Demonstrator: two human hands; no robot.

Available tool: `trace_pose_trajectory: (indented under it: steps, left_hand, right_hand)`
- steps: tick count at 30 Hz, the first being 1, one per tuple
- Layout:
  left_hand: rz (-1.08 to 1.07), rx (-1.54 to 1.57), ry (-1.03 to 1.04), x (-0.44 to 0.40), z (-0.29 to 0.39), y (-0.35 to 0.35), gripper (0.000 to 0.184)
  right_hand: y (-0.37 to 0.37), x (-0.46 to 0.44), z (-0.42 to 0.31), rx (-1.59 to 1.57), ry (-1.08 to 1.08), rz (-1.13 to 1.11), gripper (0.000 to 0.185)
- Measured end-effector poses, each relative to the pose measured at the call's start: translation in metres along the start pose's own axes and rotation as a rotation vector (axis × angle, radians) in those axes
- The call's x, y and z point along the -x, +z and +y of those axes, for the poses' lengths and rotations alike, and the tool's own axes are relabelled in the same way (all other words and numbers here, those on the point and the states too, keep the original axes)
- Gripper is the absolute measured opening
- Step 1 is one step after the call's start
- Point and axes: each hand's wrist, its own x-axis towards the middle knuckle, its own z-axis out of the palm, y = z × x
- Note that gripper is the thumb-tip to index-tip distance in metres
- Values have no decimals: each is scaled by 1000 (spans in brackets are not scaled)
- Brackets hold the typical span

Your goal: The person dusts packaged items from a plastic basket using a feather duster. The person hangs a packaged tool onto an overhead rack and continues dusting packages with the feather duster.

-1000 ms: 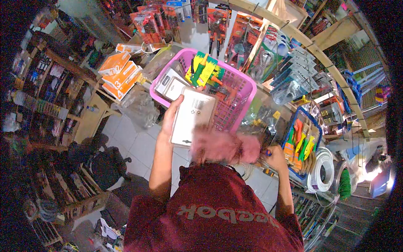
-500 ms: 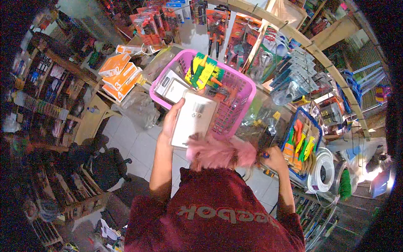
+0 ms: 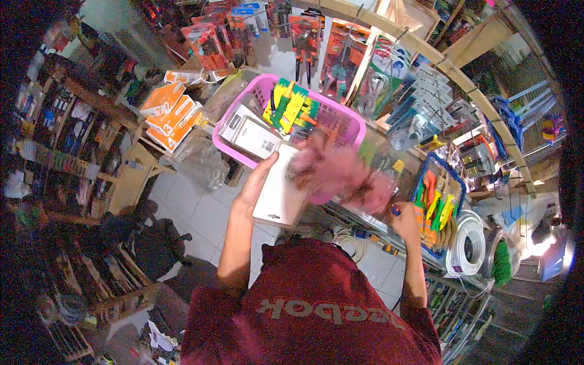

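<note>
My left hand (image 3: 250,190) grips the side of a pale, flat blister pack (image 3: 281,188), tilted at the near edge of a pink basket (image 3: 234,155). A closed fist on the right, my right hand (image 3: 406,222), wraps round the blue end of a fluffy pink duster (image 3: 337,173). Blurred by motion, the duster covers the pack's right side and part of the basket. Inside the basket lie another white pack (image 3: 257,137) and a yellow and green package (image 3: 291,106).
Orange boxes (image 3: 172,118) stand left of the basket. To the right are a blue-rimmed basket (image 3: 431,158) of brushes, a white coil (image 3: 467,248) and a green bristly item (image 3: 502,261). Packaged tools (image 3: 304,45) hang behind.
The duster has swept up and rightward, from the pack's lower part to over the basket. The pack has tilted and moved slightly down with my left hand. The view has shifted a little.
</note>
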Motion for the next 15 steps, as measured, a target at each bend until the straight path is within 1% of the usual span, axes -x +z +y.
trace_pose_trajectory:
  steps: [1, 2, 5, 7, 8, 10, 11, 12, 14, 15]
  left_hand:
    - [31, 20, -13, -1, -2, -2, 61]
    - [40, -9, 19, -4, -6, -3, 61]
    - [45, -63, 101, -12, -18, 2, 58]
    - [19, -61, 146, -12, -24, 16, 54]
    - [21, -95, 183, -14, -29, 18, 57]
    - [116, -160, 220, -13, -42, 24, 60]
    - [162, -191, 236, -14, -49, 27, 61]
    - [154, -186, 267, -16, -54, 30, 61]
    - [141, -175, 330, -22, -63, 39, 62]
    - [135, -168, 365, -24, -66, 42, 62]
  right_hand:
    - [-1, 2, -5, 32, -19, -37, 13]
    - [-1, 4, -6, 65, -36, -73, 13]
    - [19, 4, 27, -2, 83, 117, 15]
    - [16, 4, 15, -125, 122, 105, 15]
    - [18, 4, 5, -189, 142, 99, 15]
    - [42, 13, -25, -357, 7, 298, 12]
    - [46, 17, -30, -391, -8, 300, 13]
    - [51, 20, -35, -425, -22, 300, 14]
    - [51, 23, -35, -399, 50, 100, 18]
    - [52, 24, -33, -385, 46, 140, 19]
